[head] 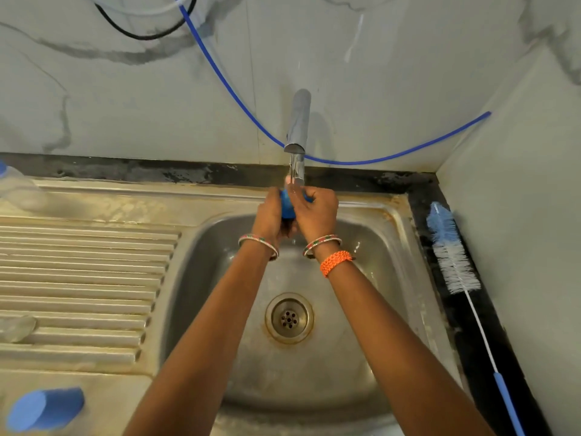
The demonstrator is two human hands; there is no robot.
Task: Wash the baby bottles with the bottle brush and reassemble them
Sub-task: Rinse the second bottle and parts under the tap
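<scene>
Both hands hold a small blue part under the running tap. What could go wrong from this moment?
1. The blue part, wet between the left hand and right hand, may slip into the sink toward the drain.
2. The bottle brush lies on the dark, stained ledge and may pick up dirt.

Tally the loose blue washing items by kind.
Blue part gripped in both hands under the tap: 1
Blue cap lying on the drainboard: 1
Bottle brush with blue handle, right of the sink: 1
Total: 3
</scene>
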